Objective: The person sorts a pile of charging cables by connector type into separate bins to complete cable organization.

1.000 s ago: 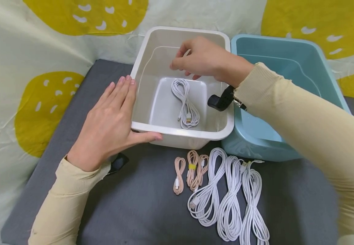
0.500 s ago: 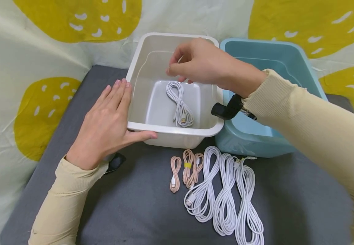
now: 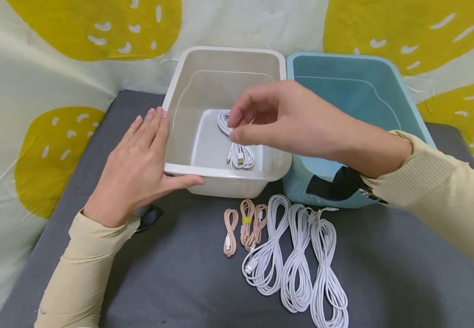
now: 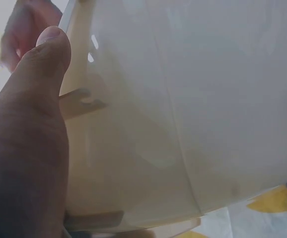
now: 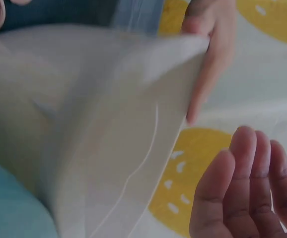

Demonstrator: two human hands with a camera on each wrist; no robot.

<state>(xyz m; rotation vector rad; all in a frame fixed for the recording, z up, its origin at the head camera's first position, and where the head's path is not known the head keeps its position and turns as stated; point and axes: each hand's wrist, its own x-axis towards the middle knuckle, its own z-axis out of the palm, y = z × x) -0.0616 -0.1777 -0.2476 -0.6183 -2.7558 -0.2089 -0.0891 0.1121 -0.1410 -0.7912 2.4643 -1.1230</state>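
Observation:
My left hand (image 3: 132, 171) rests against the near left corner of the beige bin (image 3: 222, 172), fingers straight along the side and thumb along the front rim. Over the bin's right side hovers my right hand (image 3: 294, 118), its fingers loosely bent and holding nothing; in the right wrist view, separate fingers (image 5: 240, 183) show nothing among them. A coiled white charging cable (image 3: 241, 157) lies on the bin floor, partly hidden behind the right hand. Three coiled white cables (image 3: 297, 264) and several small pink cable coils (image 3: 230, 232) lie in front of the bins.
A blue bin (image 3: 343, 68) stands to the right of the beige one, partly covered by the right forearm. Both are on a dark grey padded surface (image 3: 179, 273). A pale cloth with yellow shapes (image 3: 237, 27) hangs behind.
My right hand has moved back towards me and slightly right, from deeper over the beige bin. The view has shifted slightly. My left hand keeps its place on the bin.

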